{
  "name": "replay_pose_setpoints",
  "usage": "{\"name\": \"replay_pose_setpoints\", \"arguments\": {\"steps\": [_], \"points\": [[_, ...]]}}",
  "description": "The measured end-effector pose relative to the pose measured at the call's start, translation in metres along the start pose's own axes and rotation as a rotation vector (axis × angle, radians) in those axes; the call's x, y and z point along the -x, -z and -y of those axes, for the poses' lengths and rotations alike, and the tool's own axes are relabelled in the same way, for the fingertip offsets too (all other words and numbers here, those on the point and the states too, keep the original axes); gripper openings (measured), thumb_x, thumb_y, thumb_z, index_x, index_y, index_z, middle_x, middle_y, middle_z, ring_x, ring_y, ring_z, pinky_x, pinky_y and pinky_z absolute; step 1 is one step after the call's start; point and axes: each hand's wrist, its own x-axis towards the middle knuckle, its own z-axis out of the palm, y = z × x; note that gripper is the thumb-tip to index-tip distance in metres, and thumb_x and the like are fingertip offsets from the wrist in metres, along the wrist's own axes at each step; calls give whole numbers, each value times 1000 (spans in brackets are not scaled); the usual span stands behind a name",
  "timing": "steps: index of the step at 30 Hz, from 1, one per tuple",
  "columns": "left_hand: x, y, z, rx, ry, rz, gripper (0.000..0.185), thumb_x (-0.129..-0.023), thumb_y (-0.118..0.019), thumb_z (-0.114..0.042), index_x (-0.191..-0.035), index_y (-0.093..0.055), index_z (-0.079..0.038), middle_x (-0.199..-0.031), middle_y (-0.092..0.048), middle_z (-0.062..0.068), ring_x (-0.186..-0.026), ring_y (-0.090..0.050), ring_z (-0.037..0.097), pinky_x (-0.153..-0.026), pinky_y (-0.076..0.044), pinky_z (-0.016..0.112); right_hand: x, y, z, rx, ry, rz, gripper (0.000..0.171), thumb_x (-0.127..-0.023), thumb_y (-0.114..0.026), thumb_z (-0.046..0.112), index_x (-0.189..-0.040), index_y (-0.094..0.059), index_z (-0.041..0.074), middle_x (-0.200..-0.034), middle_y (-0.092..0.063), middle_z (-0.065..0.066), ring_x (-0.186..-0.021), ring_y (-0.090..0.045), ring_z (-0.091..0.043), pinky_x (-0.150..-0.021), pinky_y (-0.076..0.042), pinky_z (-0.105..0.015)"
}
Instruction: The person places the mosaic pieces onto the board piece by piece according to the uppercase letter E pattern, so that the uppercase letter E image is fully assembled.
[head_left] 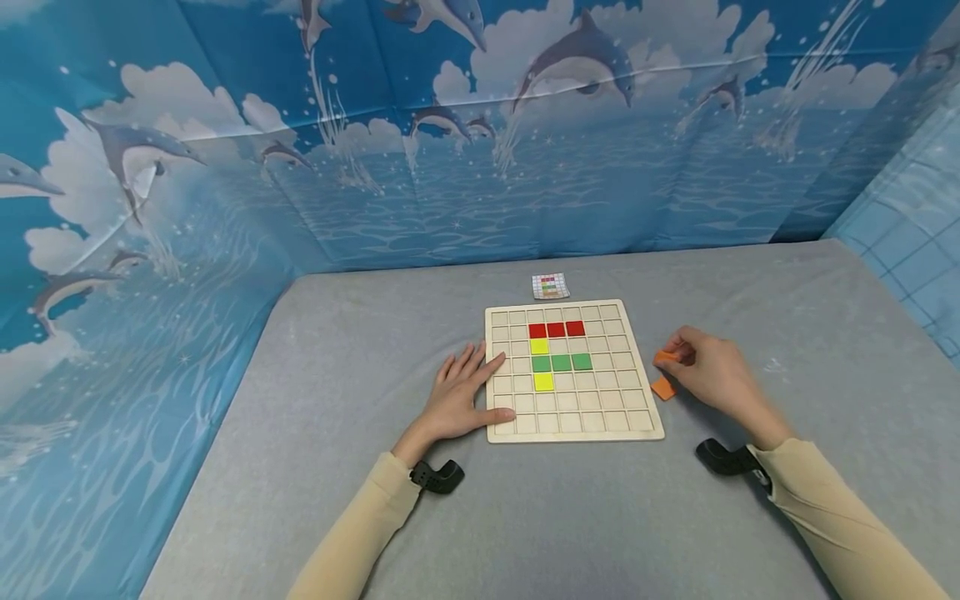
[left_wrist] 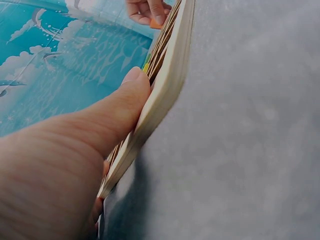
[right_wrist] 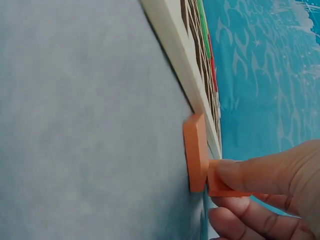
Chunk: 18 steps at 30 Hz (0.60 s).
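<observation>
A pale wooden grid board [head_left: 592, 421] lies on the grey table, with red, yellow and green square tiles in its upper cells. My left hand [head_left: 463, 393] lies flat with straight fingers on the board's left edge [left_wrist: 165, 85], thumb on the near corner. My right hand [head_left: 708, 371] is just right of the board and pinches an orange tile [head_left: 665, 357] [right_wrist: 222, 182] between thumb and fingers. A second orange tile [head_left: 663, 388] [right_wrist: 196, 150] lies flat on the table beside the board's right edge [right_wrist: 175, 55], touching the held one.
A small pattern card [head_left: 551, 286] lies beyond the board's far edge. Dolphin-print blue backdrop [head_left: 480, 150] walls the table on the left, back and right. The grey tabletop [head_left: 787, 317] stretches around the board.
</observation>
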Motion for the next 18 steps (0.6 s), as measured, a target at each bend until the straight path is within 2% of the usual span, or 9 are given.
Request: {"name": "replay_pose_setpoints", "arguments": {"steps": [7,12,18], "points": [[1,-1,0,-2,-3,-3,87,-83,-63,-58,-152,-24,-24,-158,-7,7,-143,1,23,-111,2,45,2,-5,12,-27,73,-50,17,-80,-75,7,-83,-60,1,-69,-58,-5,-57,-51,-17,-47,-39,-30],[0,-1,1,-7,-3,-7,87,-83,-63,-58,-152,-24,-24,-158,-7,7,-143,0,23,-111,2,45,3,-12,27,-82,92,-15,17,-80,-76,7,-82,-60,4,-68,-57,-3,-57,-50,-15,-45,-40,-27],[0,0,0,-8,-3,-4,87,-83,-63,-59,-152,-24,-24,-158,-7,7,-143,1,23,-111,2,45,6,-27,46,-192,175,15,20,-76,-81,10,-78,-62,10,-67,-56,4,-58,-52,-12,-51,-42,-25]]}}
